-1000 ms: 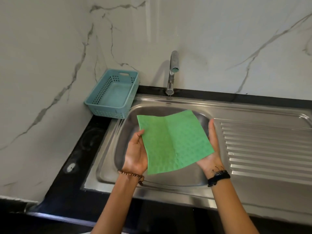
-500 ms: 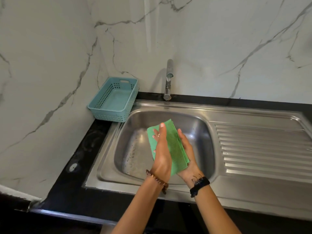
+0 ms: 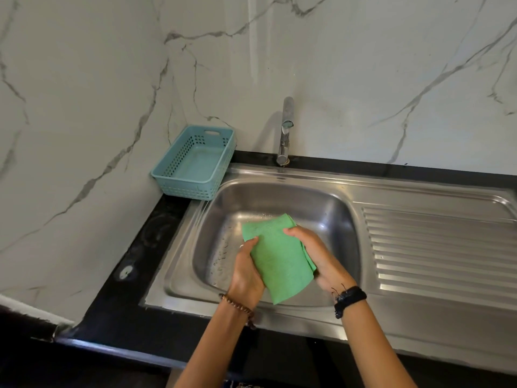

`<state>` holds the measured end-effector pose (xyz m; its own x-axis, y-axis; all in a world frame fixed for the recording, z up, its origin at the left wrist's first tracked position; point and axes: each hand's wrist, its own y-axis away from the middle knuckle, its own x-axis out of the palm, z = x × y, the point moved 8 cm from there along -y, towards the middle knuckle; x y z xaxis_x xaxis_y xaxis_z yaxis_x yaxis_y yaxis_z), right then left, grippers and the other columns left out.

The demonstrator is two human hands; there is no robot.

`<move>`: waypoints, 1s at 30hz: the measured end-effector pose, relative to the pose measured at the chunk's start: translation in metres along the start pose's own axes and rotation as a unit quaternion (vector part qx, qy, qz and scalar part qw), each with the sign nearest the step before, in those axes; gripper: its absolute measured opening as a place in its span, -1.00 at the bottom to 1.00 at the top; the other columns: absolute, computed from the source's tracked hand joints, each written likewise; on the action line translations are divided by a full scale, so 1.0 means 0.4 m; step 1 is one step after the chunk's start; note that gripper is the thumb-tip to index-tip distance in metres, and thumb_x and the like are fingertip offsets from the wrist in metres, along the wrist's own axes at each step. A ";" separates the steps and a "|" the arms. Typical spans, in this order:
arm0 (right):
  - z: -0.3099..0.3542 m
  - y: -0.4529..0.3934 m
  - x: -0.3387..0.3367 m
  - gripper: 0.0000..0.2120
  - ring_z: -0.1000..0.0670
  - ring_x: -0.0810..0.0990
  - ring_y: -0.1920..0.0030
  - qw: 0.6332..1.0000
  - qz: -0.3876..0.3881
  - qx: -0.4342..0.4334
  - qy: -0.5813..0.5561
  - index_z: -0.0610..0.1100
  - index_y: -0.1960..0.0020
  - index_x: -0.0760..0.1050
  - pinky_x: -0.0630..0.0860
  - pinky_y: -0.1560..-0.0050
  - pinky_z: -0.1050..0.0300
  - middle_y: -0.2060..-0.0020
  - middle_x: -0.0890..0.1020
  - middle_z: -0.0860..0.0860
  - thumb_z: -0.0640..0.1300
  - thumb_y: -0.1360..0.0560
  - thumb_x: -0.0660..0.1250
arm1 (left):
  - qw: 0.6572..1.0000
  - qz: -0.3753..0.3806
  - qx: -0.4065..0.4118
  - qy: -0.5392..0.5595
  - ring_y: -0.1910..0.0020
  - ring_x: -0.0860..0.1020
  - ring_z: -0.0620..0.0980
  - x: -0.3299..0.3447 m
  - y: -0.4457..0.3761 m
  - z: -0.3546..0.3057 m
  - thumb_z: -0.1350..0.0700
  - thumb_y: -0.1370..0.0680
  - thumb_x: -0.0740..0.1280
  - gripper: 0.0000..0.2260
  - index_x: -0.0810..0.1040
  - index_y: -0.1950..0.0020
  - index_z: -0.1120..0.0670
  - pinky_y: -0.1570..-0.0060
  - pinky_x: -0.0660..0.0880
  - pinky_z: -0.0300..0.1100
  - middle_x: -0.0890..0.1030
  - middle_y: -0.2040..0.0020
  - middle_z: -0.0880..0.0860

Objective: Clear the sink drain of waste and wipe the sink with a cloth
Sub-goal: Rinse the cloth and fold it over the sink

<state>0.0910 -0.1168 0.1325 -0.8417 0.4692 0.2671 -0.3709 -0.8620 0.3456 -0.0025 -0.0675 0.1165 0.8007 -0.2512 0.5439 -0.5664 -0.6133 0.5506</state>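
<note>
Though the folded green cloth (image 3: 279, 259) was in hand, it hung above the sink basin (image 3: 321, 203) rather than on the steel, so the wiping looked not yet begun; droplets showed on the basin floor, and the drain itself was hidden behind cloth and hands, so whether the waste had been cleared could not be told. The left hand (image 3: 247, 271) gripped the cloth's left edge, thumb curled over the front; the right hand (image 3: 316, 254) held the right edge, thumb on top, fingers behind. Beyond stood the tap (image 3: 285, 130), a blue basket (image 3: 195, 163) and the ribbed drainer (image 3: 442, 247)
</note>
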 end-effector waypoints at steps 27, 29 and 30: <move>0.327 -0.422 0.246 -0.40 0.09 0.63 0.15 0.972 0.031 -0.126 0.197 0.14 -0.36 0.14 0.55 0.32 0.21 0.07 0.61 0.04 -0.35 -0.50 0.24 | 0.731 0.035 0.371 -0.572 -0.44 0.21 0.14 0.025 -0.271 -0.682 0.49 -0.38 0.19 -0.44 0.28 -0.39 0.30 -0.36 0.09 -0.30 0.26 -0.42 0.26; 0.378 -0.522 0.298 -0.41 -0.05 0.60 0.09 0.973 0.018 -0.138 0.183 0.04 -0.37 0.12 0.58 0.20 0.00 0.02 0.61 -0.12 -0.38 -0.48 0.22 | 0.686 0.008 0.406 -0.603 -0.45 0.20 0.14 0.036 -0.322 -0.781 0.53 -0.37 0.18 -0.41 0.27 -0.40 0.28 -0.31 0.09 -0.38 0.22 -0.44 0.27; 0.392 -0.574 0.317 -0.40 -0.08 0.58 0.06 0.971 0.007 -0.143 0.193 -0.01 -0.39 0.10 0.56 0.17 -0.03 -0.03 0.58 -0.17 -0.39 -0.47 0.21 | 0.669 -0.006 0.411 -0.619 -0.45 0.20 0.13 0.034 -0.356 -0.817 0.54 -0.37 0.16 -0.38 0.27 -0.42 0.24 -0.28 0.09 -0.41 0.20 -0.45 0.26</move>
<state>0.1309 0.1705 0.2281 -0.9116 0.3973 -0.1054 -0.4051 -0.9119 0.0657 0.0252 0.2610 0.2524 0.6407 -0.3585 -0.6789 -0.6675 -0.6971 -0.2618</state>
